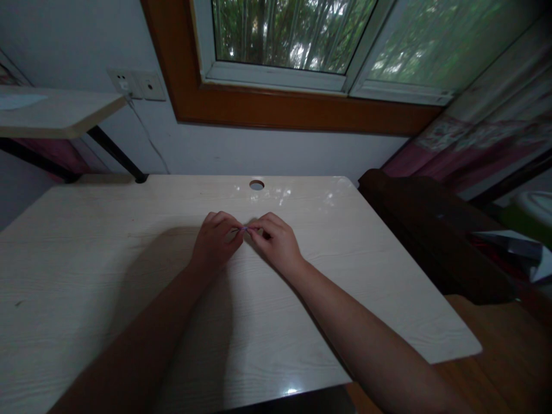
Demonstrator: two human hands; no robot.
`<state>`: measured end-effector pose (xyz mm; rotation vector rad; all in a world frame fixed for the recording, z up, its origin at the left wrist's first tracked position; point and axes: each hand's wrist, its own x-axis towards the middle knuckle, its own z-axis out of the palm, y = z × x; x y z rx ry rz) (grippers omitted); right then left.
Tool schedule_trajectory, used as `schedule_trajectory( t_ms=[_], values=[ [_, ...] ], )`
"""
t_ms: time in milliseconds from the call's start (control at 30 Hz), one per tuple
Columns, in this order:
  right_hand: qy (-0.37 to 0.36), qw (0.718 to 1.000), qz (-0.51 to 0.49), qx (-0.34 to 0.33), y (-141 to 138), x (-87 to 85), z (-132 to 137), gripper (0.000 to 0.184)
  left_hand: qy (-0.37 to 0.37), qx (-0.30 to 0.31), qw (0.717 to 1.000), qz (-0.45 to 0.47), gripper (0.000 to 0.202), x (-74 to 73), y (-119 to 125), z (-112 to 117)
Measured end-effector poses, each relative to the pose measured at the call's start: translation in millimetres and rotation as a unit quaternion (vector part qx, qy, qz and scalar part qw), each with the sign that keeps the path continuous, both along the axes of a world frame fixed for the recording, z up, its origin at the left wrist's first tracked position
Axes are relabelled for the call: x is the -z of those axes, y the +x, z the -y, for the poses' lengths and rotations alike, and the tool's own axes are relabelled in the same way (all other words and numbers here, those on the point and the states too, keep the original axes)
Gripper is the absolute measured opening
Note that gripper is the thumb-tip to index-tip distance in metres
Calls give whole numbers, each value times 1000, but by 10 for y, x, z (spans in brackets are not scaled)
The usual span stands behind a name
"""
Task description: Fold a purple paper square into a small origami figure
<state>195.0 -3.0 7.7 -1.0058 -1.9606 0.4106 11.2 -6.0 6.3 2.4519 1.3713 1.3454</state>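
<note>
Both hands meet over the middle of the pale wood-grain desk (276, 322), fingertips almost touching. My left hand (218, 238) is closed in a pinch, thumb against fingers. Across from it, my right hand (276, 238) pinches in the same way. Between the two sets of fingertips shows a small, thin purplish thing (244, 228). It is too small and too much covered by the fingers for me to tell its kind. Both hands appear to grip it, one at each side.
A round cable hole (257, 185) lies near the desk's back edge. At left, a raised shelf (60, 109) stands on black legs. A cord (149, 135) hangs from the wall socket (135, 84). Dark wooden furniture (431, 236) borders the right side, below a window (293, 40) and curtain (470, 126).
</note>
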Motion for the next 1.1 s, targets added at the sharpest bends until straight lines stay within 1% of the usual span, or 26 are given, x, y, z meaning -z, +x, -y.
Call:
schedule_trajectory(
  t_ms=[367,600,700,800,900,1100],
  values=[
    [2,1000,17,-12,9,-20,-1,8,7,0,1000,-30,1,8,7,2],
    [5,1000,14,13,-25,-30,31,5,14,8,999,-42,6,-43,34,55],
    [3,1000,13,19,-42,-38,54,7,21,6,999,-34,7,-44,46,60],
    [0,1000,10,18,-42,-34,57,4,17,2,1000,-24,6,-34,41,50],
    [-2,1000,8,7,-21,-31,35,6,12,2,1000,-25,6,-24,23,33],
    [-5,999,14,-48,45,-67,-22,11,12,10,999,-43,5,11,-12,-13]
  ],
)
